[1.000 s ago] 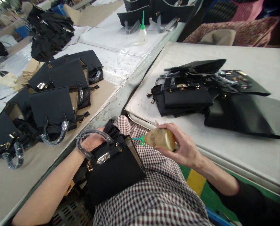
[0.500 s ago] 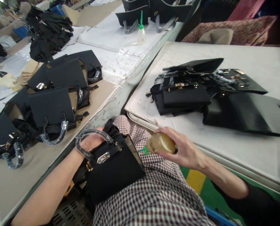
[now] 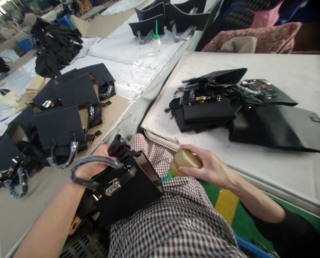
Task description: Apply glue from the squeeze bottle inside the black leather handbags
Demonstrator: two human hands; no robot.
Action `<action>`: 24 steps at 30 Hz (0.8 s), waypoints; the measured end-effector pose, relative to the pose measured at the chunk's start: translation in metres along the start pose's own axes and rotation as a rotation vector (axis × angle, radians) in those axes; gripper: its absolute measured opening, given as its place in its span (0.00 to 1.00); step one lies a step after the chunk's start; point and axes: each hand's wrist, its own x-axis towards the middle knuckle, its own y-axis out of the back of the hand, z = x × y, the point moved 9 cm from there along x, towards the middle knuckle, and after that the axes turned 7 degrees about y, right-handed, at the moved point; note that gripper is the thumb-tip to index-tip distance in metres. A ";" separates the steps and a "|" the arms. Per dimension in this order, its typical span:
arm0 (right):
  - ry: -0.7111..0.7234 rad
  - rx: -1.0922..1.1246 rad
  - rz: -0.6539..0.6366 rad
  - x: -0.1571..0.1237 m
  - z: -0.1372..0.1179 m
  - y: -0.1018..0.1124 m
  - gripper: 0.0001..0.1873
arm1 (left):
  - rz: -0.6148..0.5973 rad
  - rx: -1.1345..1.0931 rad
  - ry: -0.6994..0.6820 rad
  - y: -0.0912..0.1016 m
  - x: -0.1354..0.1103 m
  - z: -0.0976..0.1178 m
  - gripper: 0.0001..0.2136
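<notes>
My left hand [image 3: 97, 165] is closed on the top of a black handbag [image 3: 130, 195] that lies tilted on my lap; its fingers are partly hidden behind the wrapped handle and bunched dark fabric. The bag's beige-lined side edge faces right, and a metal clasp [image 3: 113, 187] shows on its front. Fingers and thumb of my right hand [image 3: 210, 166] wrap round a squeeze bottle [image 3: 185, 163] of yellowish liquid. Its green nozzle [image 3: 165, 177] points down-left, the tip at the lower end of the bag's side edge. I cannot tell whether it touches.
Several black handbags [image 3: 61, 123] stand on the left table. More black bag pieces [image 3: 208, 109] lie stacked on the white right table [image 3: 278, 172]. A second green-tipped bottle [image 3: 156, 46] stands at the back. A plastic crate [image 3: 81, 245] sits below my left arm.
The nozzle tip has moved down along the bag's side edge towards its lower corner. My left hand and the bag's handle have shifted slightly left. The view has also moved a little.
</notes>
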 end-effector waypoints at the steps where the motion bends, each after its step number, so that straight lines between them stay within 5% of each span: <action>1: -0.041 0.079 0.043 -0.001 0.005 0.006 0.30 | 0.011 -0.042 -0.024 0.006 -0.006 0.007 0.17; 4: -0.122 0.321 0.194 -0.006 0.021 0.020 0.30 | 0.035 -0.029 -0.119 0.014 -0.028 0.031 0.18; 8: -0.118 0.357 0.324 -0.013 0.035 0.026 0.30 | 0.088 0.069 -0.222 -0.002 -0.053 0.041 0.08; 13: -0.072 0.105 0.252 -0.006 0.038 0.011 0.31 | 0.195 0.065 -0.318 -0.019 -0.072 0.024 0.04; 24: 0.130 -0.123 0.137 0.035 0.019 -0.012 0.28 | 0.054 0.126 -0.581 -0.067 -0.115 0.037 0.17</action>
